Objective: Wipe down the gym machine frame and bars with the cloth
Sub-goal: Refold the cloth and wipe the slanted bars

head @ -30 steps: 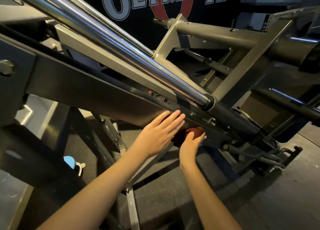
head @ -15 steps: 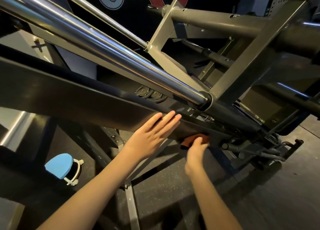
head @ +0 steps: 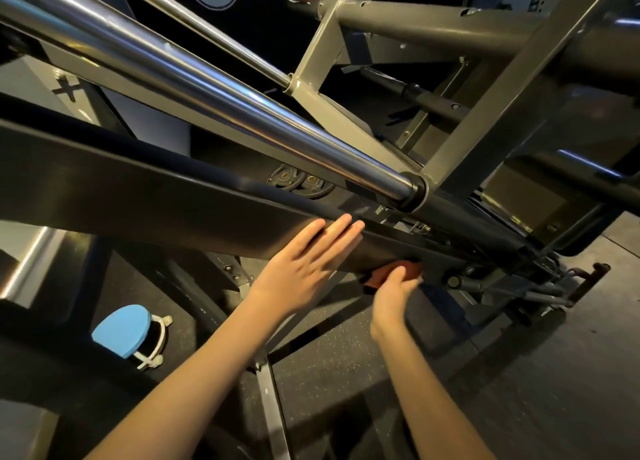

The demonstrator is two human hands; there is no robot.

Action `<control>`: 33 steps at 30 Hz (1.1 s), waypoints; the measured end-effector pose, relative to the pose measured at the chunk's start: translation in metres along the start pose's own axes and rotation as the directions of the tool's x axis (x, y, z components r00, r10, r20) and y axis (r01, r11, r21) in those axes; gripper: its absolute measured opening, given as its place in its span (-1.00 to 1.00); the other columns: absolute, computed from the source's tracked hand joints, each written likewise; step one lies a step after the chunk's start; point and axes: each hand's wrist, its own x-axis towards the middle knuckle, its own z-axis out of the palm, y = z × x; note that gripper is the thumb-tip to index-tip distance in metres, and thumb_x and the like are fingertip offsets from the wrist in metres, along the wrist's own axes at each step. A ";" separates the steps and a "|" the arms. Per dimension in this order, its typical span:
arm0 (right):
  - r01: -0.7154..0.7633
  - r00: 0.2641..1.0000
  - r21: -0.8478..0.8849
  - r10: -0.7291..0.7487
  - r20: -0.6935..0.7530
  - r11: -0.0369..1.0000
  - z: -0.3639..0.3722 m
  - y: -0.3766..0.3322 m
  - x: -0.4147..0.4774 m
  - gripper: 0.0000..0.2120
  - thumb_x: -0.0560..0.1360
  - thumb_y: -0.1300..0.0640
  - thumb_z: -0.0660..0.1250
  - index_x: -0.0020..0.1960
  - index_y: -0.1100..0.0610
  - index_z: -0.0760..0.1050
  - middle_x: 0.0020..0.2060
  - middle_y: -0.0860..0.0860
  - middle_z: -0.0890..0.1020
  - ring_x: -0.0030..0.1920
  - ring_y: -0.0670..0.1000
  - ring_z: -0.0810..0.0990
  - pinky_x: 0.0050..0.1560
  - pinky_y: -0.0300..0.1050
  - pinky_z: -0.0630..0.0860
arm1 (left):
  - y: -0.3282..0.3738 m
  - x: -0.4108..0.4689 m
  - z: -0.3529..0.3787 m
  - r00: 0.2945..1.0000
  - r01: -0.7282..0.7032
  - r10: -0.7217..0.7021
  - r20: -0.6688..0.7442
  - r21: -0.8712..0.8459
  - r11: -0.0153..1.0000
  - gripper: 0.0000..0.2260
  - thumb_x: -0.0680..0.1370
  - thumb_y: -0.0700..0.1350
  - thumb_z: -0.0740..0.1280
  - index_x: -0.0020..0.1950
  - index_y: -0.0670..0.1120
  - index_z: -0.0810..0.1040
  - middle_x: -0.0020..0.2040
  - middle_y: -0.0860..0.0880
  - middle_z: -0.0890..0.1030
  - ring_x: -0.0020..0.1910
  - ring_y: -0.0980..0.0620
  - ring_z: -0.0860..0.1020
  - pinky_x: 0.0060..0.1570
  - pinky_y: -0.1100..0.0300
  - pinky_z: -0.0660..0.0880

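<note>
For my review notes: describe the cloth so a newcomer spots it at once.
Follow the chrome bar down to its black collar; below runs a dark slanted frame beam. Against that beam's lower edge, in the right hand, sits the cloth. It is the only reddish-brown thing among grey and black metal.

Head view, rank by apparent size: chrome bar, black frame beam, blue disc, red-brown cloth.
1. Flat black frame beam, shiny chrome bar: alike, both near the camera, unranked.
2. Round blue disc.
3. Red-brown cloth, partly hidden by right hand.
</note>
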 end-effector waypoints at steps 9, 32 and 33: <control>0.021 0.992 -0.041 -0.026 -0.125 0.999 -0.016 -0.019 0.031 -0.46 0.68 -0.01 -0.01 0.59 -0.04 -0.16 0.54 0.11 0.14 0.48 0.20 0.23 0.43 0.15 0.19 | 0.000 -0.001 -0.003 1.000 0.007 -0.008 0.024 0.032 0.999 -0.28 0.58 0.03 0.21 0.59 -0.18 -0.09 0.57 -0.19 -0.28 0.55 -0.19 -0.26 0.47 -0.10 -0.39; 0.369 0.922 -0.189 -0.334 0.194 0.910 0.014 0.014 -0.062 -0.38 0.66 0.12 0.11 0.57 -0.07 -0.17 0.57 -0.07 -0.10 0.53 0.08 0.08 0.44 0.03 0.18 | 0.001 -0.002 -0.015 0.998 0.031 -0.027 0.057 -0.077 0.997 -0.38 0.54 -0.03 0.32 0.55 -0.12 0.18 0.58 -0.10 -0.06 0.57 -0.12 -0.16 0.51 -0.05 -0.29; 0.391 0.914 -0.212 -0.352 0.199 0.896 0.011 0.012 -0.056 -0.39 0.66 0.12 0.10 0.57 -0.07 -0.16 0.57 -0.10 -0.13 0.54 0.08 0.06 0.44 0.03 0.17 | 0.000 -0.001 -0.016 0.998 0.029 -0.023 0.066 -0.091 0.995 -0.38 0.53 -0.05 0.32 0.54 -0.12 0.19 0.58 -0.10 -0.04 0.57 -0.12 -0.13 0.51 -0.05 -0.27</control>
